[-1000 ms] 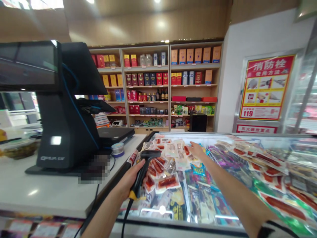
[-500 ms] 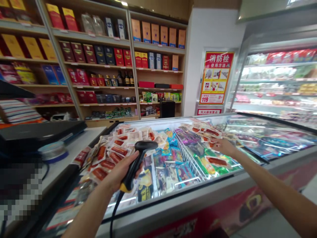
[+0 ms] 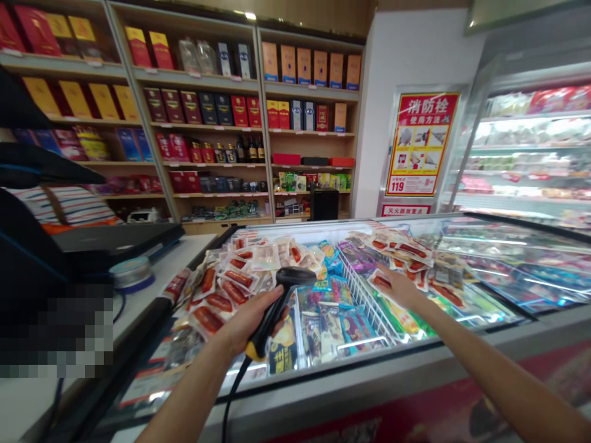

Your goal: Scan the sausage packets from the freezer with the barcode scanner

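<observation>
My left hand (image 3: 249,317) is wrapped round the handle of a black and yellow barcode scanner (image 3: 295,277), its head above the freezer glass and its cable hanging down. Between the fingers of my right hand (image 3: 398,289) is a vacuum-packed sausage (image 3: 381,280), held over the right part of the freezer top. A heap of sausage packs (image 3: 233,289) lies left of the scanner. Just beyond my right hand, a smaller pile of sausage packs (image 3: 413,249) rests on the glass. The fingertips of my right hand are partly hidden.
The glass-topped chest freezer (image 3: 323,381) holds bagged ice creams (image 3: 332,326) and a white wire basket divider (image 3: 369,301). On the left counter stand a roll of tape (image 3: 132,274) and dark equipment (image 3: 41,258). A person in a striped top (image 3: 34,203) is behind it.
My right hand has moved left, away from the right pile, with a sausage pack in its fingers. The view has turned slightly left; the scanner stays in my left hand.
</observation>
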A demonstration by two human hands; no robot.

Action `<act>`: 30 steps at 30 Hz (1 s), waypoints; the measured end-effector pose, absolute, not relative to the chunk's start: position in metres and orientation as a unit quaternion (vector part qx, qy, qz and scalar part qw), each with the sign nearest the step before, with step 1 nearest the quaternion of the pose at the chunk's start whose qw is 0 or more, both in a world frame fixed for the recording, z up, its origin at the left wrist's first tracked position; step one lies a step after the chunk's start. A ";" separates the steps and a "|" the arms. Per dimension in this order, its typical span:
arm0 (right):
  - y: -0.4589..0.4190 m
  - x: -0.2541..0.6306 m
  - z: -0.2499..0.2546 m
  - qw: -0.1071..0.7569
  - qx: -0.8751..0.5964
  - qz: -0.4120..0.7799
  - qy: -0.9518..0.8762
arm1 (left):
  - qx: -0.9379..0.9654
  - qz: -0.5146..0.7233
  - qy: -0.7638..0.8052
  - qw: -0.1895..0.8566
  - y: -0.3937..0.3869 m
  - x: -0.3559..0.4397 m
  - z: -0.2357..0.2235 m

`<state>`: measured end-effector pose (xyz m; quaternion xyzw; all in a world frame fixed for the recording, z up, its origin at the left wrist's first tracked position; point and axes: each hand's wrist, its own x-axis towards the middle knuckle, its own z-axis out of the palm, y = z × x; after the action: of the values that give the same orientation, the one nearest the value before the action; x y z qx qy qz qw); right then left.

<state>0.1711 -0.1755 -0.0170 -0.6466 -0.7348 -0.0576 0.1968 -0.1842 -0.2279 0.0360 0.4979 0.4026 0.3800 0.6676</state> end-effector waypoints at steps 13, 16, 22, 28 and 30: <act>-0.119 0.088 0.039 0.193 -0.538 -0.081 -0.817 | 0.523 0.403 0.371 0.653 -0.238 -0.205 0.058; -0.115 0.082 0.044 0.185 -0.538 -0.092 -0.817 | 0.529 0.396 0.365 0.656 -0.239 -0.207 0.060; -0.110 0.076 0.050 0.165 -0.548 -0.115 -0.812 | 0.532 0.397 0.336 0.668 -0.239 -0.209 0.061; -0.111 0.073 0.052 0.162 -0.539 -0.124 -0.817 | 0.530 0.394 0.318 0.680 -0.237 -0.207 0.063; -0.111 0.072 0.053 0.158 -0.545 -0.119 -0.815 | 0.526 0.388 0.313 0.688 -0.237 -0.206 0.063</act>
<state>0.0715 -0.1111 0.0532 -0.5453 -0.8145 -0.1191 0.1581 -0.2065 -0.2367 0.0625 0.5263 0.3133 0.3885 0.6885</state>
